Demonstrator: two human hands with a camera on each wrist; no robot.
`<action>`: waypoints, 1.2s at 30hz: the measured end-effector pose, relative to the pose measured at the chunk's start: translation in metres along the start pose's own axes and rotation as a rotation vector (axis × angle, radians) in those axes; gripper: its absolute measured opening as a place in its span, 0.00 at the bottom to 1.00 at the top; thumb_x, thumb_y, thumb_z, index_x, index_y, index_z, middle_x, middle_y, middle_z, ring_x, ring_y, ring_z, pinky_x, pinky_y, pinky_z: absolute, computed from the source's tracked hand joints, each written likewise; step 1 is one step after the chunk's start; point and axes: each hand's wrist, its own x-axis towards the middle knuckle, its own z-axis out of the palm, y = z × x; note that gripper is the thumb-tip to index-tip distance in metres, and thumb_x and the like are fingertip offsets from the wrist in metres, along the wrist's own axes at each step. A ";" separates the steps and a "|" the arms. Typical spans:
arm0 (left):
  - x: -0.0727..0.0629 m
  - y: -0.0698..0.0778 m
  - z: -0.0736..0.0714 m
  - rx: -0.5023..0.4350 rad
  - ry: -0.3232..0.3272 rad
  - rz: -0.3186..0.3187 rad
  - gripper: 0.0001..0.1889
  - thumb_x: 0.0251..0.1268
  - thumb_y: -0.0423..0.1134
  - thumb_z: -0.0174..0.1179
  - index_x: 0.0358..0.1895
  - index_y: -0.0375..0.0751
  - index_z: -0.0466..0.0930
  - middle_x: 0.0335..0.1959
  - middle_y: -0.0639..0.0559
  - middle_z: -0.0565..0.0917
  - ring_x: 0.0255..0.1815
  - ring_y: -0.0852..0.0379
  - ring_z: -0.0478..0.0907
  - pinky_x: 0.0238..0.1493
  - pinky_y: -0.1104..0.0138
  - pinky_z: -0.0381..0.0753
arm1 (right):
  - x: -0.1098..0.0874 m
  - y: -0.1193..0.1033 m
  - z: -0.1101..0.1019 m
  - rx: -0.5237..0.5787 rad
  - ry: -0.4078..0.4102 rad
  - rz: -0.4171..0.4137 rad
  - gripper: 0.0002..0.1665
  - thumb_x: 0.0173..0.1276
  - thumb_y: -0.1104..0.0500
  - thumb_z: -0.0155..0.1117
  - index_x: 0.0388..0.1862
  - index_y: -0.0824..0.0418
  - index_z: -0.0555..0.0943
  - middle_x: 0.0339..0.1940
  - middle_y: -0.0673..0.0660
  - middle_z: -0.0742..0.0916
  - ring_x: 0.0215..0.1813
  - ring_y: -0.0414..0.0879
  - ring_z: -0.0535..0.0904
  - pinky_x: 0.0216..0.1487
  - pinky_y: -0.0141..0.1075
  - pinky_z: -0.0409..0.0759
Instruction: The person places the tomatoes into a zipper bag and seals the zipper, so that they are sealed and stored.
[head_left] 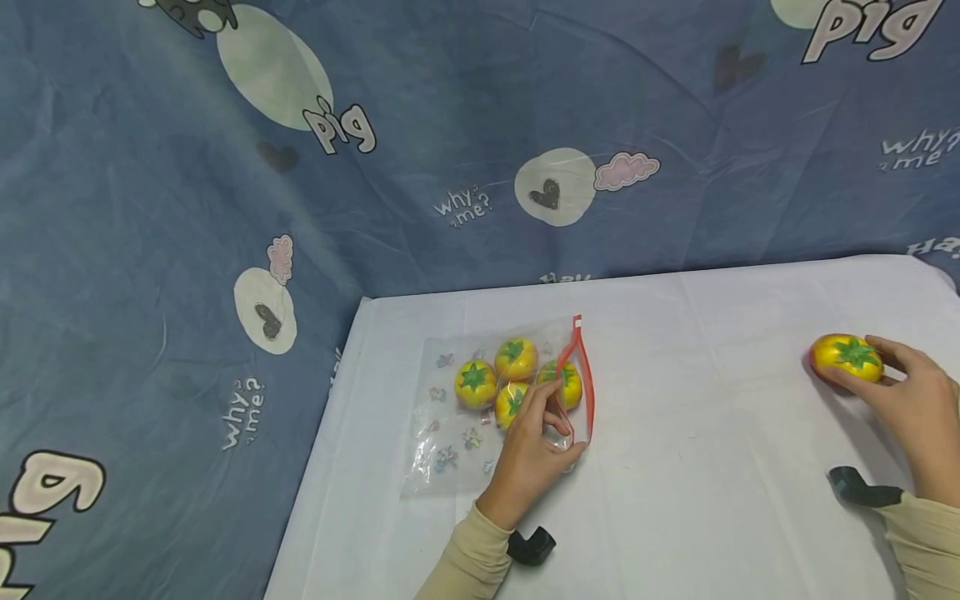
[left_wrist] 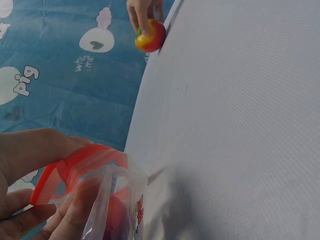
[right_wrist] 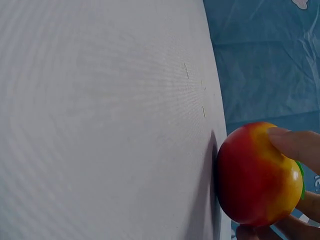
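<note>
A clear zip bag [head_left: 442, 450] with a red zip edge [head_left: 589, 383] lies on the white table, several yellow artificial tomatoes [head_left: 474, 385] with green star-shaped tops inside it. At the bag's mouth, my left hand [head_left: 528, 454] grips the edge, fingers and thumb spread so that the mouth gapes, as the left wrist view also shows. Far to the right, my right hand [head_left: 911, 392] holds another artificial tomato [right_wrist: 257, 175], red below and yellow above, between thumb and fingers. That tomato is at the tabletop; whether it touches the cloth I cannot tell.
White cloth [head_left: 697, 467] covers the table between the two hands. A blue printed curtain [head_left: 465, 100] hangs behind the table and along its left side. Black devices [head_left: 532, 547] sit at both wrists.
</note>
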 end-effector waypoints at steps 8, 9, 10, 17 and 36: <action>0.000 0.000 0.000 0.008 0.004 0.009 0.44 0.51 0.27 0.78 0.73 0.41 0.67 0.62 0.46 0.76 0.38 0.59 0.82 0.30 0.77 0.86 | 0.001 0.004 -0.001 -0.008 -0.013 -0.046 0.49 0.72 0.44 0.67 0.81 0.68 0.60 0.73 0.79 0.71 0.70 0.77 0.68 0.66 0.27 0.71; 0.000 0.000 0.000 0.008 0.004 0.008 0.44 0.51 0.27 0.78 0.74 0.41 0.67 0.62 0.46 0.76 0.38 0.59 0.82 0.31 0.77 0.86 | 0.001 0.003 -0.001 -0.009 -0.014 -0.048 0.49 0.72 0.45 0.68 0.81 0.68 0.60 0.74 0.79 0.71 0.70 0.77 0.68 0.66 0.27 0.72; 0.000 0.001 0.000 0.005 0.003 0.005 0.44 0.51 0.27 0.78 0.74 0.41 0.67 0.62 0.47 0.76 0.38 0.59 0.82 0.31 0.77 0.86 | 0.001 0.003 0.000 -0.010 -0.016 -0.050 0.49 0.72 0.45 0.67 0.81 0.68 0.60 0.74 0.79 0.70 0.70 0.77 0.68 0.68 0.29 0.73; -0.001 0.003 -0.001 0.014 0.005 0.002 0.44 0.51 0.27 0.78 0.74 0.41 0.67 0.60 0.47 0.76 0.38 0.61 0.81 0.31 0.77 0.86 | 0.001 -0.001 0.003 0.006 -0.040 -0.039 0.49 0.73 0.45 0.66 0.81 0.68 0.59 0.76 0.78 0.68 0.69 0.78 0.69 0.71 0.66 0.69; 0.001 0.003 -0.002 0.015 0.003 -0.003 0.44 0.51 0.27 0.78 0.74 0.39 0.67 0.62 0.47 0.75 0.38 0.59 0.81 0.30 0.77 0.86 | -0.003 -0.021 0.019 0.037 -0.107 -0.140 0.50 0.70 0.43 0.70 0.79 0.69 0.62 0.75 0.78 0.70 0.71 0.79 0.66 0.64 0.69 0.71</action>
